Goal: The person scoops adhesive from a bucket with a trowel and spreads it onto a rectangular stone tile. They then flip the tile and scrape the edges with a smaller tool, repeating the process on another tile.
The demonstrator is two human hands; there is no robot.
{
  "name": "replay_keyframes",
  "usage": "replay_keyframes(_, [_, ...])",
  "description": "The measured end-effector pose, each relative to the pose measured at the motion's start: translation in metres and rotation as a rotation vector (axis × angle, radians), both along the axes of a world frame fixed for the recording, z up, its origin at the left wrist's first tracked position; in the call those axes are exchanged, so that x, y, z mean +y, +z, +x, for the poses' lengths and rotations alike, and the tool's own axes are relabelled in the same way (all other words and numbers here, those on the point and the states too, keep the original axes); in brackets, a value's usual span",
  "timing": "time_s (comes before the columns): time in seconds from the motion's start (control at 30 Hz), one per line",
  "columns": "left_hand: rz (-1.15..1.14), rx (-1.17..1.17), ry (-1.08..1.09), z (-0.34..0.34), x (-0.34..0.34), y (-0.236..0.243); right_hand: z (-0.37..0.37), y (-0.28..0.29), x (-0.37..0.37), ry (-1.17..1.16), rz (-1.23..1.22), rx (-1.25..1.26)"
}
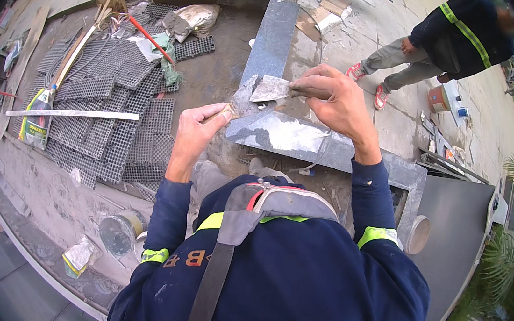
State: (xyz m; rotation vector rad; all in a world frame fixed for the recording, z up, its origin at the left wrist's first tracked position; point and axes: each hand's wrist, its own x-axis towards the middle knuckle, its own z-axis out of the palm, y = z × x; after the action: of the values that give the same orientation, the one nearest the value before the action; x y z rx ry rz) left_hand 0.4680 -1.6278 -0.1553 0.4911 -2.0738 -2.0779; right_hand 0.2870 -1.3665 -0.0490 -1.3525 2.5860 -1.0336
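My left hand [197,129] is closed on the handle of a putty knife [246,94], whose blade is smeared with grey paste. My right hand [336,101] pinches a flat grey scraper [271,90] by its end. The two blades meet or overlap just above the inner corner of a grey stone ledge [270,43]; whether they touch, I cannot tell. Below them, a white smeared patch [289,134] covers part of the ledge's near arm. My fingers hide most of both handles.
Black plastic grid panels [99,109] lie piled at left, with a white strip [73,114] and a red bar [151,39] on top. A bucket [118,233] stands at lower left. Another person [459,31] stands at upper right near a bucket [439,99]. A dark panel [450,229] lies at right.
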Motion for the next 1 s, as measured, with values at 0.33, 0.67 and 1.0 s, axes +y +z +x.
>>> replay_keyframes(0.33, [0.263, 0.109, -0.217, 0.0, -0.135, -0.003, 0.072, -0.049, -0.102, -0.364, -0.332, -0.204])
replay_keyframes(0.67, [0.221, 0.195, -0.313, -0.005, -0.126, 0.012, 0.202, -0.037, -0.164, -0.826, -0.899, -0.624])
replay_keyframes(1.0, [0.099, 0.175, -0.457, 0.029, -0.03, 0.029, 0.241, -0.058, -0.133, -0.865, -0.97, -0.661])
